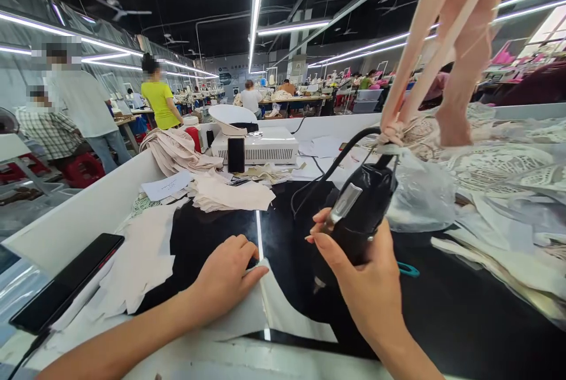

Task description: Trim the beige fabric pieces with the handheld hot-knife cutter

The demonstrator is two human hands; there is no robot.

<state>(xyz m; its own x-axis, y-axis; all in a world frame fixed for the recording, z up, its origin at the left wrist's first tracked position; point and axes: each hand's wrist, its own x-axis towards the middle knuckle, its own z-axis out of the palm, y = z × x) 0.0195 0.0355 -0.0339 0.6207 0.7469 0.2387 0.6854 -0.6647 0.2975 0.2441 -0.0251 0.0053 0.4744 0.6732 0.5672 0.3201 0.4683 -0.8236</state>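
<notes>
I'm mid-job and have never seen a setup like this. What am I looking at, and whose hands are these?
There is no robot here: these are a person's bare hands, seen by one camera worn on that person's head, looking forward and down. The right hand grips a black tool, with pink cloth tied above it. The left hand rests at a pale sheet; whether it pinches the sheet is hard to tell. Both are over a black surface. Around it lie pale pieces and a phone at left, and a plastic bag at right.
</notes>
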